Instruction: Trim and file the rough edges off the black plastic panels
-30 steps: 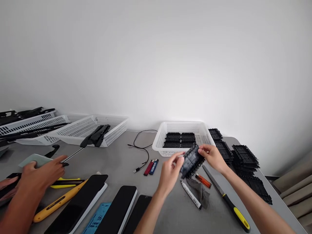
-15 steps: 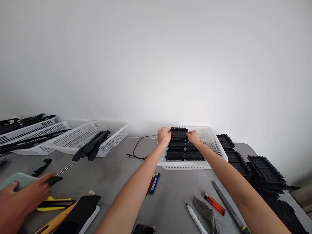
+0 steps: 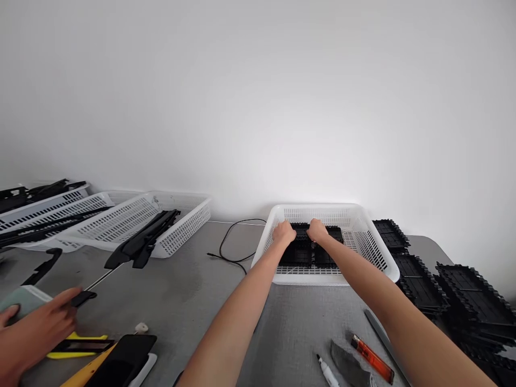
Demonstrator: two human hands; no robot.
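Both my hands reach into a white plastic basket [image 3: 387, 271] by the wall. My left hand [image 3: 284, 232] is closed on the left edge of a black plastic tray [image 3: 302, 231] with toothed edges. Closed on the same tray's right edge is my right hand [image 3: 317, 230]. The tray sits low in the basket, at the far side of similar black trays [image 3: 295, 256] laid flat in rows. My fingertips are partly hidden behind the hands.
Stacks of black toothed trays [image 3: 419, 282] stand right of the basket. In front lie a marker [image 3: 327, 372], an orange lighter [image 3: 373, 359] and a phone [image 3: 121, 361]. At left, another person's hand [image 3: 44, 325] holds a tool near white baskets [image 3: 181, 236] of black parts. A cable [image 3: 223, 244] lies between baskets.
My hands have lowered the black tray from above the others down into the basket. The view has shifted slightly, and the basket appears larger. The other person's hand stays at left.
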